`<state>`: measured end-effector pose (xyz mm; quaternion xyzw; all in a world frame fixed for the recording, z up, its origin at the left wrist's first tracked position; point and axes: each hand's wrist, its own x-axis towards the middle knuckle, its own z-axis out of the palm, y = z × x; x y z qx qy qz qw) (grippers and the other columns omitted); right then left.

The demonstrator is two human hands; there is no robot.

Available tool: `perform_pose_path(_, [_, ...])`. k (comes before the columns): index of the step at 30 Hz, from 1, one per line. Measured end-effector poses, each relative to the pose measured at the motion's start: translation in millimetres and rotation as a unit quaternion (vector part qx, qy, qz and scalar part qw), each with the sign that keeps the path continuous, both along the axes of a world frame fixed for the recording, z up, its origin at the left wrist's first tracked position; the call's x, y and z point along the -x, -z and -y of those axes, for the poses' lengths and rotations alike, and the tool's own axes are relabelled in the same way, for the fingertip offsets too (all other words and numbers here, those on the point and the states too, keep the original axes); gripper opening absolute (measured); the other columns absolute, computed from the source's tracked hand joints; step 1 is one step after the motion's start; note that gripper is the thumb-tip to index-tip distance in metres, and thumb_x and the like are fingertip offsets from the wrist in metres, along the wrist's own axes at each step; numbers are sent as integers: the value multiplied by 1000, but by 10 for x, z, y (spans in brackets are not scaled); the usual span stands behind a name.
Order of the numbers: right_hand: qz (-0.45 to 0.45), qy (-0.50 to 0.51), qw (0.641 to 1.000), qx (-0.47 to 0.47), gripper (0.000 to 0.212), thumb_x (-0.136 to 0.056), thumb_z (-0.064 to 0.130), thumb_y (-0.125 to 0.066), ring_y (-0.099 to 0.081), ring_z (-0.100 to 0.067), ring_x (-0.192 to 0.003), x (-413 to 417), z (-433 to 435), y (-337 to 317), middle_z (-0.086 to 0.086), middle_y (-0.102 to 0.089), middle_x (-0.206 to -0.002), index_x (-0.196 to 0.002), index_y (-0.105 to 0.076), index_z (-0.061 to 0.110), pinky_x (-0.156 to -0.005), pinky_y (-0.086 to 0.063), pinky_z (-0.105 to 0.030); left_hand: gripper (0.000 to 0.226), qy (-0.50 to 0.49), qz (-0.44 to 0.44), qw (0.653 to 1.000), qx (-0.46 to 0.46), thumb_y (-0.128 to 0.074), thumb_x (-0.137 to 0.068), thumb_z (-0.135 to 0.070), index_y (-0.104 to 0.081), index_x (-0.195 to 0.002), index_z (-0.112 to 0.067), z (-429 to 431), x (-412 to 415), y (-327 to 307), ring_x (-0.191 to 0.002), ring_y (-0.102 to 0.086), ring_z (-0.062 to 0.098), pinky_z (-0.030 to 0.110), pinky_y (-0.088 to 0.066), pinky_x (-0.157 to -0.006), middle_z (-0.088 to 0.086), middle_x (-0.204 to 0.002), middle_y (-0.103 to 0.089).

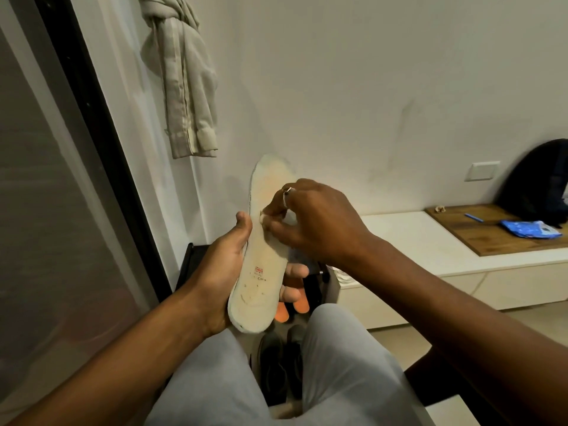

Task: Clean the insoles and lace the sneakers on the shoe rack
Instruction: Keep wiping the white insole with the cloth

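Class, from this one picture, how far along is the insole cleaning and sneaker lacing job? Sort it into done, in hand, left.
Done: one insole is out of its shoe. In hand: the left hand holds it while the right hand pinches a pale wad against its middle; dark specks show near the heel. Left: the dark shoes below show no lacing under way.

Bench: long low white cabinet [415, 241], right of frame, against the wall.
Top: brown wooden board [491, 241] at far right.
On board: crumpled blue plastic packet [527, 229], blue pen [473, 217], dark backpack [534, 182], small beige lump [440, 209].
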<state>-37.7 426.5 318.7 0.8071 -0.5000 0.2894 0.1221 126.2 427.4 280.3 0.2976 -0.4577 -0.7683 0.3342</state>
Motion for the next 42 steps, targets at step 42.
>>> perform_pose_path(42, [-17, 83, 995, -62, 18, -91, 38, -65, -64, -12, -76, 118, 39, -95, 7, -72, -91, -96, -74, 25, -60, -45, -27, 80, 71, 17, 997, -28, -17, -95, -73, -80, -94, -24, -104, 23, -40, -62, -59, 27, 31, -47, -58, 17, -82, -65])
